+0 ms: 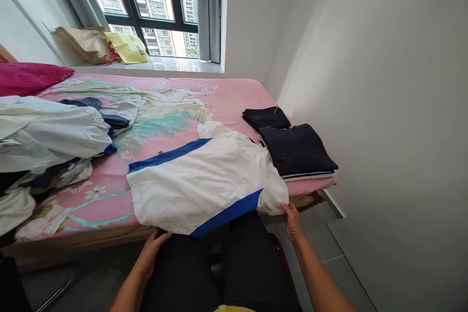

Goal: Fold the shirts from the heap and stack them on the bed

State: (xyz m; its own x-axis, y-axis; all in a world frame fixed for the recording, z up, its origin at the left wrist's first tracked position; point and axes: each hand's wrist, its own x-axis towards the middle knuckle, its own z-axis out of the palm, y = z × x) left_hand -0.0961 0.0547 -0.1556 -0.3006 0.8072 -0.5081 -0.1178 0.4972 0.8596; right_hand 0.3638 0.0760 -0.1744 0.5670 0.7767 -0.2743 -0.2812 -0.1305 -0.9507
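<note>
A white shirt (197, 185) with blue side panels lies spread over the bed's near edge, its lower side hanging towards my lap. My right hand (292, 219) pinches the edge of its near sleeve between thumb and fingers. At the shirt's lower left edge, my left hand (153, 248) has its thumb and fingers closed on the cloth; some of those fingers are hidden. Beyond the right sleeve sits a stack of folded dark clothes (298, 148), with a folded black garment (266, 117) behind it.
Crumpled white and dark clothes (54, 131) are heaped on the left of the pink flowered bed sheet (234, 92). A magenta pillow (32, 78) lies behind them. A brown paper bag (84, 44) and a yellow bag (127, 48) rest on the windowsill. A wall (365, 107) stands right.
</note>
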